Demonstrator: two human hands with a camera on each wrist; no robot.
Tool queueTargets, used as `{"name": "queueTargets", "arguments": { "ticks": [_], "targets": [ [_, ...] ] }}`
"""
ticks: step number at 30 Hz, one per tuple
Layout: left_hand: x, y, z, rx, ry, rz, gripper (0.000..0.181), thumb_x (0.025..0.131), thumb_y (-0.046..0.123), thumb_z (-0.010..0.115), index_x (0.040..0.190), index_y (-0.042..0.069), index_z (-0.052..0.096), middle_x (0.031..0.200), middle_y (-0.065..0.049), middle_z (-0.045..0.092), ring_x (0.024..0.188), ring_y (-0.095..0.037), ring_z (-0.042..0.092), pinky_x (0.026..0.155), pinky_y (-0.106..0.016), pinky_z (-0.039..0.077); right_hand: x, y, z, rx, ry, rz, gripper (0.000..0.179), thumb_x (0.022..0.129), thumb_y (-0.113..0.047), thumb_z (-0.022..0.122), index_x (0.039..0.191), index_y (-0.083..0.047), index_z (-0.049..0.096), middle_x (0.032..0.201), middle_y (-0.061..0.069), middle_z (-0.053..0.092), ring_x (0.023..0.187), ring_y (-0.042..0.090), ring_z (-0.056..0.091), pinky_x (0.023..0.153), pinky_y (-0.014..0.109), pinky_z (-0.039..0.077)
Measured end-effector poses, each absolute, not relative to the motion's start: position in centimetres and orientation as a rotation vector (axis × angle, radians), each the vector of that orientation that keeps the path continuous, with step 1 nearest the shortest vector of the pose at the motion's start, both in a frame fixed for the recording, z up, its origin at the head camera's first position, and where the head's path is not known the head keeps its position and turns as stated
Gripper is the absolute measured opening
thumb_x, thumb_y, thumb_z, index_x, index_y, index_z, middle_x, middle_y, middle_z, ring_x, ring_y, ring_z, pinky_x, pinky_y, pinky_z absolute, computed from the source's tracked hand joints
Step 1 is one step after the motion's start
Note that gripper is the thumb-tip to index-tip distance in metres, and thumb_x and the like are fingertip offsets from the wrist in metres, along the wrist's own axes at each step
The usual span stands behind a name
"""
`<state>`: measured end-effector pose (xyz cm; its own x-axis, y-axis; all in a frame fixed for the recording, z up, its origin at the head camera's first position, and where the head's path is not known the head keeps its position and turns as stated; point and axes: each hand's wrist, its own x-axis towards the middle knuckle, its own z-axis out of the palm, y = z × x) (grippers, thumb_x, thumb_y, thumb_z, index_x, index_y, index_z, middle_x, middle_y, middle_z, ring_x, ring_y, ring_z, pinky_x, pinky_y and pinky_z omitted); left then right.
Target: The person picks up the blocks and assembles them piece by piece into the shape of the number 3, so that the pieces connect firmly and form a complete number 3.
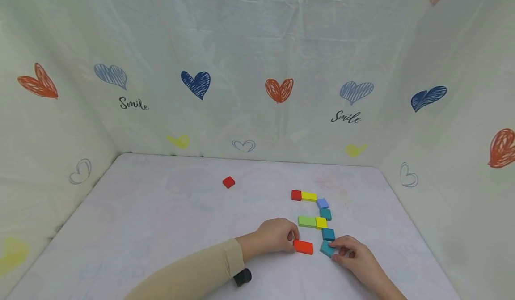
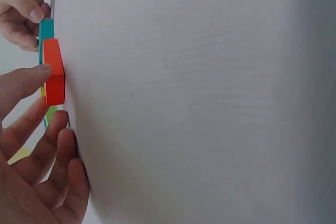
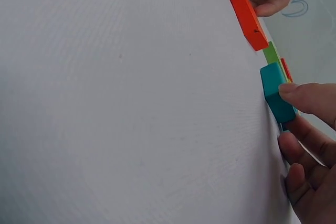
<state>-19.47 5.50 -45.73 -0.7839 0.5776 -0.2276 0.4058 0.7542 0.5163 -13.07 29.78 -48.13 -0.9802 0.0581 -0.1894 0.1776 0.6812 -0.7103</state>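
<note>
My left hand [image 1: 276, 234] pinches an orange-red rectangular block [image 1: 303, 247] by its left end, thumb and index finger on it. In the left wrist view the other fingers curve beside the block, close to the tabletop. Thumb and fingers of my right hand [image 1: 355, 256] pinch a teal block [image 3: 278, 92] at its right side. That block lies tilted just below another teal block [image 1: 328, 234]. Behind it run a yellow square block [image 1: 321, 222], a light green block [image 1: 307, 221], a further teal block [image 1: 325, 214], a blue-violet one [image 1: 322, 203], a yellow one [image 1: 309, 196] and a red one [image 1: 296, 195].
A lone red block [image 1: 229, 182] lies at the back, left of the row. A black cylindrical object [image 1: 242, 277] sits by the left sleeve [image 1: 201, 268]. A white cloth [image 1: 161, 210] covers the table, and a curtain [image 1: 241, 45] printed with hearts stands behind.
</note>
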Motion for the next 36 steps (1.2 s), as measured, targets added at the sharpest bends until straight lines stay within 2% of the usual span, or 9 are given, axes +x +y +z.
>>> {"name": "queueTargets", "arguments": {
  "ticks": [12,36],
  "targets": [
    [-19.34,5.68,-45.79,0.754,2.565,0.638,0.018,0.080,0.025,0.082,0.094,0.023,0.071,0.072,0.009,0.052,0.066,-0.006,0.048,0.059,-0.020,0.041,-13.01,29.66,-47.91,0.202,2.752,-1.189,0.023,0.078,-0.003,0.079,0.098,-0.013,0.077,0.093,-0.001,0.057,0.079,0.016,0.050,0.064,0.022,0.043],
    [-18.68,6.41,-45.48,0.762,2.549,0.607,0.018,0.079,0.025,0.083,0.092,0.025,0.070,0.073,0.010,0.052,0.067,-0.005,0.049,0.060,-0.020,0.041,-13.08,29.91,-48.17,0.177,2.765,-1.198,0.022,0.078,-0.005,0.080,0.099,-0.013,0.077,0.094,0.000,0.057,0.079,0.016,0.050,0.063,0.023,0.043]
  ]
}}
